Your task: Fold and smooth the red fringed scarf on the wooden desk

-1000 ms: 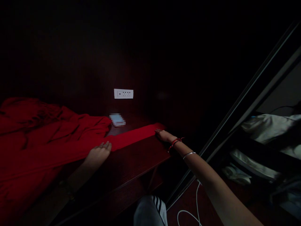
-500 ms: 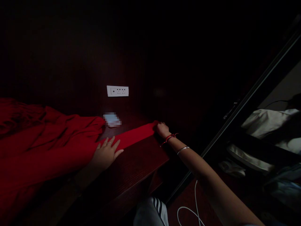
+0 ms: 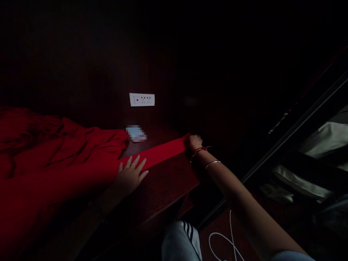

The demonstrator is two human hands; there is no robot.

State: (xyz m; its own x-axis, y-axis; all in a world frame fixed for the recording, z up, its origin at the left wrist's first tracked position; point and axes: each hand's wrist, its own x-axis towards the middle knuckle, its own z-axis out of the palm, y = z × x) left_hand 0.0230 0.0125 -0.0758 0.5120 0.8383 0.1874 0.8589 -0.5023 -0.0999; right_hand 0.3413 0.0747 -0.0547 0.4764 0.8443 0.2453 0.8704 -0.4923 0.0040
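Observation:
A red cloth (image 3: 81,177) lies bunched on the left and runs as a flat narrow strip to the right across a dark wooden surface (image 3: 168,185). My left hand (image 3: 132,175), a ring on one finger, rests with spread fingers on the strip's near edge. At the strip's far right end my right hand (image 3: 195,142) is closed on the red cloth; a red string bracelet and a silver bangle circle that wrist. Between the hands the strip looks taut and smooth.
Behind the strip lies a blurred pale item (image 3: 136,133). A white socket plate (image 3: 142,99) is on the dark wall. White cable (image 3: 232,232) loops on the floor. Pale fabric (image 3: 323,139) lies at the right beyond a slanted dark frame edge. My striped trouser knee (image 3: 181,239) shows below.
The view has shifted, so most things appear a little further right and slightly higher. Both hands keep nearly the same places on the red cloth.

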